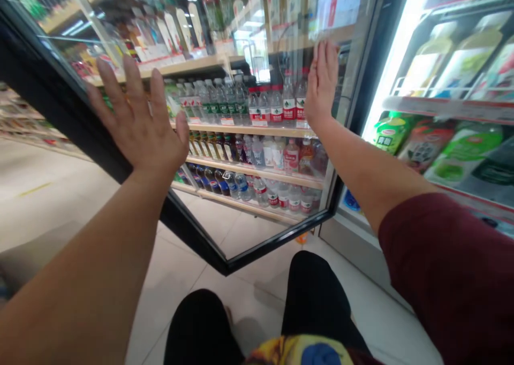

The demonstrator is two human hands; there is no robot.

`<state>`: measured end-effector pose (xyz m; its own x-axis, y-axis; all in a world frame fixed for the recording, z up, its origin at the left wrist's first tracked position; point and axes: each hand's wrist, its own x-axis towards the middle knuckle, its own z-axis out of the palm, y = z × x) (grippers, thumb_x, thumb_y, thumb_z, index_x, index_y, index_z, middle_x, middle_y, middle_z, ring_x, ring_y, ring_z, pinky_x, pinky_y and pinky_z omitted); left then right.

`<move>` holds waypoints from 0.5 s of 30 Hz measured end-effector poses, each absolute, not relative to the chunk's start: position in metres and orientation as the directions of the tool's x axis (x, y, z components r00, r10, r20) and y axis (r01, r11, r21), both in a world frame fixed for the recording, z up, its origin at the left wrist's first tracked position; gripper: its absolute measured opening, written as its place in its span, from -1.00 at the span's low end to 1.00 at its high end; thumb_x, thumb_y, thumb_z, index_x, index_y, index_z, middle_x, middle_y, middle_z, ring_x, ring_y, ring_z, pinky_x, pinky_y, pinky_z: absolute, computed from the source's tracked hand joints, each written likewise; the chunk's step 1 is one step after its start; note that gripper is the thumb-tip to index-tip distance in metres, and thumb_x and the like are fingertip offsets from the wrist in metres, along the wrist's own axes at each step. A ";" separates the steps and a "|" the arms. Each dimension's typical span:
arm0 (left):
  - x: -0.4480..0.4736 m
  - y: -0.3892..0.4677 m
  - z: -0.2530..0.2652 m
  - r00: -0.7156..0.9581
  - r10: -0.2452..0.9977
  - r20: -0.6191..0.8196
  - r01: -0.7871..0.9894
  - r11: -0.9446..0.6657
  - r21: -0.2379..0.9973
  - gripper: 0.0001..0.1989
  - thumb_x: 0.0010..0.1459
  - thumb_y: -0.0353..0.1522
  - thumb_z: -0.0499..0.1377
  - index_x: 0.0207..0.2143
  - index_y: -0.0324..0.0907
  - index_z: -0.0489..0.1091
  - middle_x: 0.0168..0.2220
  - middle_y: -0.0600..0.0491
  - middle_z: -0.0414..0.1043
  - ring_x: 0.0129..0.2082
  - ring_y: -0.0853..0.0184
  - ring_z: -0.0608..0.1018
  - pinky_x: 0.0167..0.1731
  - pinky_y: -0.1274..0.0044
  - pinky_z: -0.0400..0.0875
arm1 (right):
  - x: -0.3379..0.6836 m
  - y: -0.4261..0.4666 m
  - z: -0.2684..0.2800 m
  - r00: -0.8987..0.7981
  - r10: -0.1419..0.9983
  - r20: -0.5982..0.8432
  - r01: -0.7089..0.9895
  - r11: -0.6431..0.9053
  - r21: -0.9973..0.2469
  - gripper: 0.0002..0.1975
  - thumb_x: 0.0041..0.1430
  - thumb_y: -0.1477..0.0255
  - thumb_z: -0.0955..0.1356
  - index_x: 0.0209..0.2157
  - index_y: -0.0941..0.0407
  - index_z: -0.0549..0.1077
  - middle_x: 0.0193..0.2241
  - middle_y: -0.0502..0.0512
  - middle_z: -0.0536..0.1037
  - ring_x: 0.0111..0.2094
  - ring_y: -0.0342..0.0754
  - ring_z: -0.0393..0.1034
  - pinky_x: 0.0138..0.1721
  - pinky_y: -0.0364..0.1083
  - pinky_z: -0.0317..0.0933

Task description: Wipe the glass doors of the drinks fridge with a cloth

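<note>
Bare left hand (144, 132), open, fingers spread, and bare right hand (322, 89), open, fingers together, raised at large clear-glass door (241, 124) in thick black frame, swung open before person, beside lit grey-based drinks cooler (357, 244); neither hand appears to grip anything, palm contact hard to confirm. Clear plastic bottles (225, 100) show in pane. Judgement: palms flat, pressure even, fingertips clear of cooler-side edge, black-trousered knees (196, 322) back from frame's low corner
</note>
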<state>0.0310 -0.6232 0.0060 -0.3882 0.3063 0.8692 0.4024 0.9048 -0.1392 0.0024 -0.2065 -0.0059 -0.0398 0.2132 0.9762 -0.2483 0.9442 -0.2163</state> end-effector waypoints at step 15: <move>0.049 -0.614 0.003 -0.367 0.314 0.875 0.387 0.908 -0.164 -0.13 0.39 -0.26 0.18 0.60 -0.21 -0.14 0.61 -0.10 -0.40 0.57 -0.22 -0.30 0.49 -0.12 -0.44 | 0.001 -0.170 -0.064 -0.123 0.701 0.702 -0.170 0.682 -0.711 -0.49 0.56 0.52 0.13 0.43 0.33 0.28 0.49 0.38 0.16 0.54 -0.05 0.02 0.58 0.15 -0.15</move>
<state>0.0488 -0.6143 0.0027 -0.3671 0.3143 0.8755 0.3866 0.9076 -0.1638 0.0012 -0.1696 -0.0637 -0.1227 0.7013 0.7023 -0.1702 0.6823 -0.7110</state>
